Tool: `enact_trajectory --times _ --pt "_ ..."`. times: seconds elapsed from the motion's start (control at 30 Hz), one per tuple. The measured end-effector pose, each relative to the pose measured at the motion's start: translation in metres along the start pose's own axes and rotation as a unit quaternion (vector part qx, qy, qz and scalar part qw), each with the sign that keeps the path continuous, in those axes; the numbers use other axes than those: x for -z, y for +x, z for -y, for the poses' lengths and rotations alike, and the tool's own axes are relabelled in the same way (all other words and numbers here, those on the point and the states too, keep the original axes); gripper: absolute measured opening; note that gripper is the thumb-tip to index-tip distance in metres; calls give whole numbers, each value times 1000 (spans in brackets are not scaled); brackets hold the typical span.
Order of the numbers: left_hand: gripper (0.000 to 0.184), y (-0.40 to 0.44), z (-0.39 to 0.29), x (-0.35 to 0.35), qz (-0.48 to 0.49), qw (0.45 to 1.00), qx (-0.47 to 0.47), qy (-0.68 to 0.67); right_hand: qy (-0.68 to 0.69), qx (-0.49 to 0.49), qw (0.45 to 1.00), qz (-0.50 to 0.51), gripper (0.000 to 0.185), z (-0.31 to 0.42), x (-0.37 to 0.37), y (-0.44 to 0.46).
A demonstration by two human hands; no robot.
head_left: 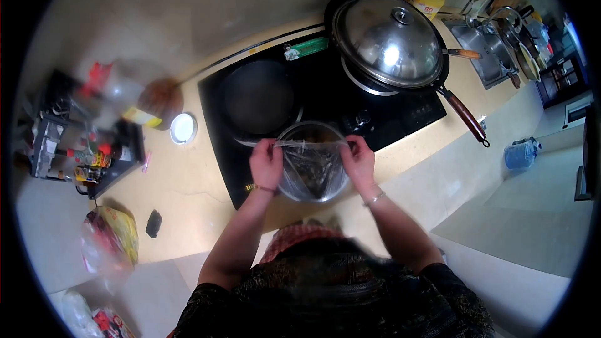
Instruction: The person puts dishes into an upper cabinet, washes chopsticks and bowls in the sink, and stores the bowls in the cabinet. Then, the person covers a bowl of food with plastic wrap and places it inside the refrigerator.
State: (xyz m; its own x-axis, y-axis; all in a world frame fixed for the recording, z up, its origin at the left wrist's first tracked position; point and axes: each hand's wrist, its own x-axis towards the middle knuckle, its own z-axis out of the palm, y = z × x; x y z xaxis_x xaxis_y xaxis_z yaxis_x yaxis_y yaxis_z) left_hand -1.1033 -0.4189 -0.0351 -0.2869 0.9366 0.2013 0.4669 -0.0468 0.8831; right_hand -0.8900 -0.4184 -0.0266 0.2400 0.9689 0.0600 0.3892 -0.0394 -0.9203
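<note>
So my left hand [268, 166] and right hand [359, 163] are each pinching the clear plastic film [312, 166], seemingly to keep it taut over the bowl [311, 122] between them.

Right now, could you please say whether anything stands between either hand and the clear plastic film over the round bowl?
Nothing visible does: the left hand and right hand each hold the clear plastic film across the round bowl.

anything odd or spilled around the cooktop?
No obvious spill. A small dark object looks stray: it lies alone on the counter, left of the cooktop; unclear what it is. A crooked line nearby might be a crack. The clear film is just wrinkled.
</note>
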Motion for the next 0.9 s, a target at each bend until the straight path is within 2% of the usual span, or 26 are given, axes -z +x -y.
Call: enact_trajectory --times 0.13,0.2,0.53,0.6,0.63,0.7,0.83,0.9 --pt "11 1 -4 1 13 998 -8 57 -47 0 999 -6 12 8 -8 11" --pt "12 3 -1 0 17 999 4 48 -26 97 994 -36 11 3 -15 16" --pt "15 -9 4 4 22 999 38 -9 16 104 994 -15 12 -19 -6 13" --pt "16 -18 2 7 23 999 42 -25 54 41 997 29 14 -23 -2 8" --pt "16 -20 1 9 23 998 43 -24 55 40 997 30 14 -24 1 6" --pt "15 -23 2 14 34 997 65 -37 92 -115 979 141 15 -21 7 0" --pt "10 -16 18 18 36 999 34 -20 113 -135 969 175 16 -13 7 -1" --pt "9 -11 18 18 47 998 21 -29 58 -75 989 112 13 -12 1 -2"
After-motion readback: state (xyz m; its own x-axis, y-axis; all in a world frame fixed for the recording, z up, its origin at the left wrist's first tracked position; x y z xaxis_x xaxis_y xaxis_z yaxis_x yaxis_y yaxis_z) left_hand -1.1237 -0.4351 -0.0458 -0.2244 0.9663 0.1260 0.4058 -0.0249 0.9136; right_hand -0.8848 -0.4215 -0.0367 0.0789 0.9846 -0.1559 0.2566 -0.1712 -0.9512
